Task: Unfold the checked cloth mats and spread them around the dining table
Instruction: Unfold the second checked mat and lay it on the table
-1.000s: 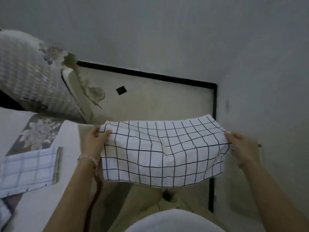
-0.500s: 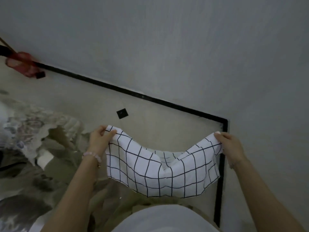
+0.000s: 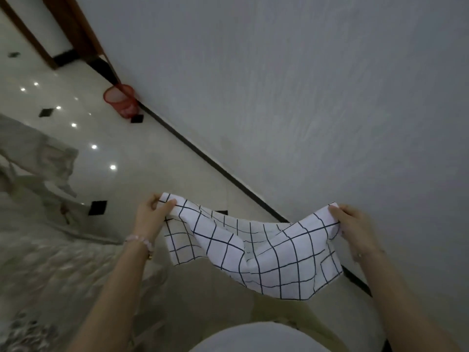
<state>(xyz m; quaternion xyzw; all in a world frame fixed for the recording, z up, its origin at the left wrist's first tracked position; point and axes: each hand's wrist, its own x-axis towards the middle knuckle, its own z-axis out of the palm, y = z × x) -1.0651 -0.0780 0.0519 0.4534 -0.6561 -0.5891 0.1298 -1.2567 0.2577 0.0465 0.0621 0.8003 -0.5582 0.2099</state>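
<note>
No brand, label or readable writing shows anywhere in the view. The checked cloth mat (image 3: 256, 252) is thin white fabric printed with a grid of fine dark lines; it hangs limp in the air, sagging in a deep fold through its middle, with its lower edge drooping toward the near right. The left hand (image 3: 149, 215) pinches the mat's upper left corner between thumb and fingers, and the right hand (image 3: 355, 229) grips the upper right corner the same way, so the cloth is stretched loosely between the two hands, in front of the person's body and above the floor. A bracelet of pale round beads (image 3: 142, 241) circles the left wrist.

Below lies a glossy pale tiled floor (image 3: 132, 153) with small black diamond insets and bright reflected spots of light. A black skirting strip (image 3: 203, 153) runs diagonally along the foot of a grey, faintly textured wall (image 3: 304, 97). At the far left, against the wall, stands a red mesh wastebasket (image 3: 121, 101), round and open-topped, beside a brown wooden door frame (image 3: 83, 29). A blurred patterned fabric (image 3: 38, 250) fills the near left.
</note>
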